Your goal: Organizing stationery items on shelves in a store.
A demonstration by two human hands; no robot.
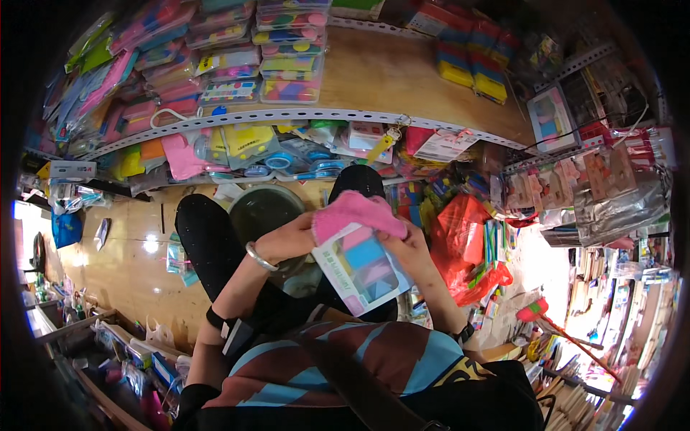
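Observation:
In front of my chest, over my knees, is a white box (345, 275) tilted at an angle. Its clear window shows pastel blocks in blue, pink and purple. A pink cloth (356, 213) lies across the box's upper edge. My left hand (288, 237), below a silver bangle (261, 257), holds the box at its upper left, its fingertips hidden behind the cloth and box. At the upper right, my right hand (407, 242) pinches the cloth's corner against the box's edge.
A bucket of dark water (267, 207) stands on the floor between my legs. Ahead, a wooden shelf (377, 75) with a perforated metal edge bears stacked plastic boxes (291, 64). Red plastic bags (463, 242) lie to the right, with a long-handled brush (533, 310) beyond.

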